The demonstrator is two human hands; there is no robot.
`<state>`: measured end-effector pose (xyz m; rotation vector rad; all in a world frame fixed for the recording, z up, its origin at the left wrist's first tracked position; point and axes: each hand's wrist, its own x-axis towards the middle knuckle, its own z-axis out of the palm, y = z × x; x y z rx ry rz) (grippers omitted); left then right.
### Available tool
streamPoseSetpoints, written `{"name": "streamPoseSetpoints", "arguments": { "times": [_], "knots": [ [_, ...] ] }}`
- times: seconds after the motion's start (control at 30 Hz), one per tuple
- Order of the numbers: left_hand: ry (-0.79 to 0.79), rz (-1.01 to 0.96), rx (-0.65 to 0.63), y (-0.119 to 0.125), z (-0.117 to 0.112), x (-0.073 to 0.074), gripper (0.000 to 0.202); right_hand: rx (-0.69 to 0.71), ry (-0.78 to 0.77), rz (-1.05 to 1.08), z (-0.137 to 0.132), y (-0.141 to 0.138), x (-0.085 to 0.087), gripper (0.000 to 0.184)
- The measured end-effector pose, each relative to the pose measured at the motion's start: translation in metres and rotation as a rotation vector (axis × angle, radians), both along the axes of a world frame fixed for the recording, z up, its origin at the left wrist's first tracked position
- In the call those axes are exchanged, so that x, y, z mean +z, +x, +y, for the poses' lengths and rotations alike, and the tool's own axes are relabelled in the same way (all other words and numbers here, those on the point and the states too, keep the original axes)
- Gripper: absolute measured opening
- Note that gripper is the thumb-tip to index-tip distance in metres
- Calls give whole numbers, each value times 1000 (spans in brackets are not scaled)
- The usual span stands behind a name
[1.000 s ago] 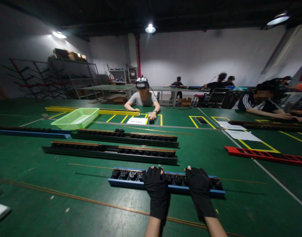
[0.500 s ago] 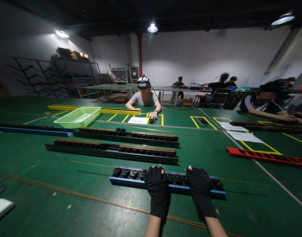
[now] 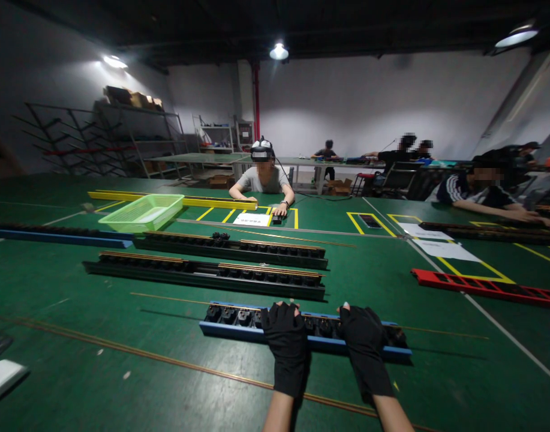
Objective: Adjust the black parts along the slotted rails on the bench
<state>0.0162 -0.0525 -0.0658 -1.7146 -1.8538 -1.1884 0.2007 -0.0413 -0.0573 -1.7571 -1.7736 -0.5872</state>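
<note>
A short blue rail (image 3: 236,332) lies in front of me, with a row of black plastic blocks (image 3: 243,317) inside its channel. Thin brass-coloured rods (image 3: 171,299) run along the tops of the blocks and stick out past both rail ends. My left hand (image 3: 283,333), in a black fingerless glove, is closed over the middle of the rail. Further right, my right hand (image 3: 363,333) in a matching glove is closed over the rail too, its thumb on the far-left side of the hand. The fingertips of both hands are mostly hidden behind the gloves.
Two black rails (image 3: 257,287) with blocks and rods lie beyond. A green basket (image 3: 142,216) stands back left, near a yellow rail (image 3: 212,202). Long brass rods (image 3: 189,364) cross the near table. A red rail (image 3: 481,289) lies right. A person (image 3: 261,177) sits opposite.
My hands and the blue rail keep their places. The view shifts very slightly; across the table, the other person's hand at a small dark block moves a little.
</note>
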Motion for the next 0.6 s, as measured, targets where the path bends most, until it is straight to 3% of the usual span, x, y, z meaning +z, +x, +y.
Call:
{"name": "streamPoseSetpoints", "arguments": {
  "times": [0.6],
  "knots": [
    [14, -36, 0, 2, 1, -1, 23, -17, 20, -20, 1, 0, 1, 45]
  ]
}}
